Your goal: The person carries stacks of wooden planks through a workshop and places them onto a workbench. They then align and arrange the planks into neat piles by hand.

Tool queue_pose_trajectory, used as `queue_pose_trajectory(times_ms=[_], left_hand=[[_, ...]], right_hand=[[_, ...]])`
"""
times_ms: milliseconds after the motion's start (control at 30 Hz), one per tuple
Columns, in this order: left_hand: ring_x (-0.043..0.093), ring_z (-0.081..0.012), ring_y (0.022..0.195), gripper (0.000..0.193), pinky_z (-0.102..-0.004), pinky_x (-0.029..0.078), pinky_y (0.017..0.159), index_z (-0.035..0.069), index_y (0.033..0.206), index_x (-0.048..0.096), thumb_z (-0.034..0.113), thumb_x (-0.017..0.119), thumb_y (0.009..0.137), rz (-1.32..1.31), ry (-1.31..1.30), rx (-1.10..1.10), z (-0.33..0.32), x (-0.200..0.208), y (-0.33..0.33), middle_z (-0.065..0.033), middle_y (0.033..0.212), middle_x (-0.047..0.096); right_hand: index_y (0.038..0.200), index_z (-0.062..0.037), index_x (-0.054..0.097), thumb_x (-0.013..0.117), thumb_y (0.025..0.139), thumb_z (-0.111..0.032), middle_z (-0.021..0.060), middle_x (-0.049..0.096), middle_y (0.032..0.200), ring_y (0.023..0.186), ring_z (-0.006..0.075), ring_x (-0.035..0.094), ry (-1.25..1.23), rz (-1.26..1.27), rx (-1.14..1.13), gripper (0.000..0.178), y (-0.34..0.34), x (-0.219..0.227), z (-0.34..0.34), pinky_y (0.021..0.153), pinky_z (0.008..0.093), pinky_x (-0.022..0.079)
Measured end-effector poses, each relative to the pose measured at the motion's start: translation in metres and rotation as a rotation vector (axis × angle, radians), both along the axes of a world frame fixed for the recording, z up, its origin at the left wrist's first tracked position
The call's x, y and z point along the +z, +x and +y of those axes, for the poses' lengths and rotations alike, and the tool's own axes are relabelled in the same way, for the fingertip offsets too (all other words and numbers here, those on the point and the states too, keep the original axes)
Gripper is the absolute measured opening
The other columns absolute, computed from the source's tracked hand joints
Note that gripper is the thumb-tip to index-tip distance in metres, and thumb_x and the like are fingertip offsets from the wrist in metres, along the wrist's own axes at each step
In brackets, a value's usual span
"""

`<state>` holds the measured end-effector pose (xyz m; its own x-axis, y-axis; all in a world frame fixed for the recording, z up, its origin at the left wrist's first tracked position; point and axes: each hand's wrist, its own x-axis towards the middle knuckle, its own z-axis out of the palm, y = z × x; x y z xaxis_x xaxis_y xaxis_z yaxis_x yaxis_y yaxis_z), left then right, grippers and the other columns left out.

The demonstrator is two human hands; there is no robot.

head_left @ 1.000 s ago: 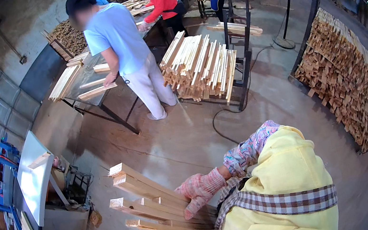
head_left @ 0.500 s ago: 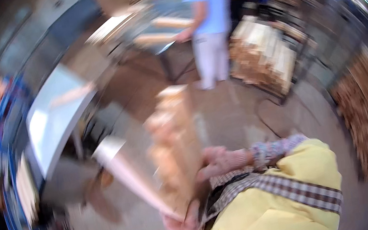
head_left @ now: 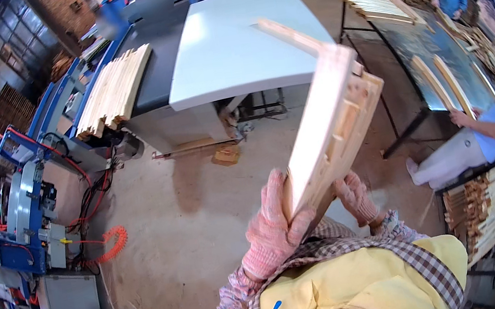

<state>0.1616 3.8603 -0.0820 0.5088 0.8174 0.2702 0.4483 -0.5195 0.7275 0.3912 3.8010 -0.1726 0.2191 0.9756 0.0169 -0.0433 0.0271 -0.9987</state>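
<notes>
Pale, squared wooden sticks (head_left: 319, 133) drawn together since earlier; my pink-gloved left hand (head_left: 274, 231) and right hand (head_left: 356, 199) clasp them; best squeezed evenly.

Open floor in front of the white table (head_left: 217, 43), with a wooden bundle (head_left: 333, 124) across its near right corner.
Left of that corner, a hand could pass over bare floor (head_left: 160, 213); a small brown piece (head_left: 226, 155) lies near the white table's base. Above its left half the way is free, while a loose stick (head_left: 287, 35) crosses its right half. To its left, a row of pale sticks (head_left: 114, 91) blocks access, and farther out an orange coiled hose (head_left: 120, 240) juts over the floor. To its right runs a floor strip, bounded by a metal-topped table (head_left: 408, 42) and a co-worker's arm (head_left: 490, 127).
</notes>
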Motion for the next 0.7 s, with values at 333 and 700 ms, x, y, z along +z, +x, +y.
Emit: queue_pose_trajectory(times_ms=[333, 700], left_hand=[[0.061, -0.0322, 0.112, 0.076, -0.0350, 0.047, 0.095, 0.008, 0.153, 0.021, 0.031, 0.058, 0.092, -0.354, -0.025, 0.162, 0.250, 0.011, -0.018, -0.0241, 0.133, 0.053], [0.045, -0.0174, 0.128, 0.076, -0.0267, 0.036, 0.106, 0.004, 0.154, 0.020, 0.032, 0.061, 0.096, -0.807, -0.499, -0.129, 0.560, 0.018, -0.061, -0.0128, 0.143, 0.045]], right_hand=[[0.127, 0.0008, 0.057, 0.058, 0.098, -0.030, 0.0041, 0.065, 0.115, 0.102, 0.0112, 0.057, 0.168, -0.163, 0.067, 0.043, -0.022, 0.044, 0.293, 0.087, 0.0269, 0.047], [0.134, -0.0174, 0.056, 0.051, 0.098, -0.046, 0.0135, 0.067, 0.102, 0.085, 0.0316, 0.064, 0.051, -1.176, -0.069, 0.046, -0.056, 0.079, 0.562, 0.077, 0.0388, 0.052]])
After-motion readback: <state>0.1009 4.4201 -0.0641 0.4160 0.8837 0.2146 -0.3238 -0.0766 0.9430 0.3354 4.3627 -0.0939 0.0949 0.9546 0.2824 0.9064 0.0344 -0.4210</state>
